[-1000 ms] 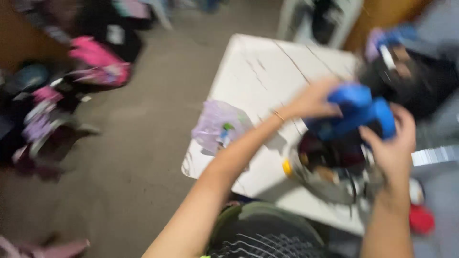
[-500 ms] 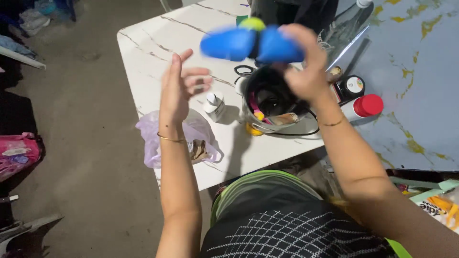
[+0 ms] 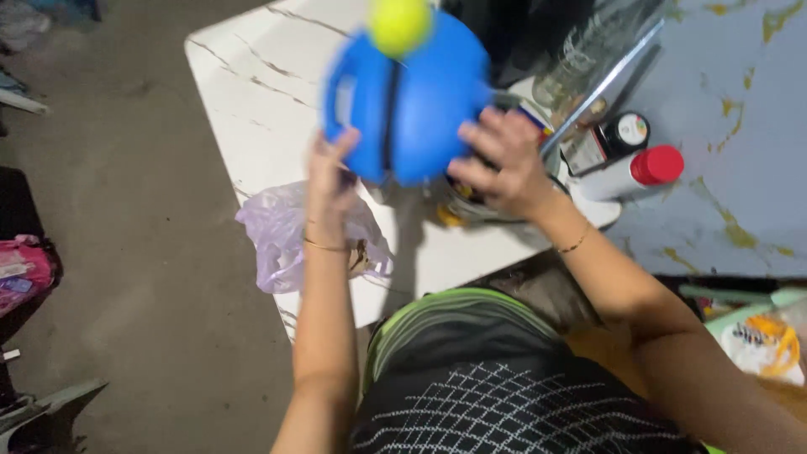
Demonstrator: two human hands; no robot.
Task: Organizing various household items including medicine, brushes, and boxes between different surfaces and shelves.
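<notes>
Gripping a blue base [image 3: 412,97] between both hands, left hand [image 3: 329,181] and right hand [image 3: 503,164] fingers clasping its sides, ball [image 3: 398,23] on top, above the table [image 3: 252,76]; steadying looks next.

Your way is open over the table's [image 3: 252,76] bare left half; along its right edge a red-capped can [image 3: 626,172], jar [image 3: 626,132] and glass [image 3: 580,59] crowd together.

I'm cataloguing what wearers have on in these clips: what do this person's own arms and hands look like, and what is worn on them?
Both arms are bare, with no sleeves or gloves in view. The left hand has a thin gold-coloured bangle round its wrist. The right hand has a finer, chain-like bracelet at its wrist. No rings or watch can be made out; the fingers are motion-blurred.
</notes>
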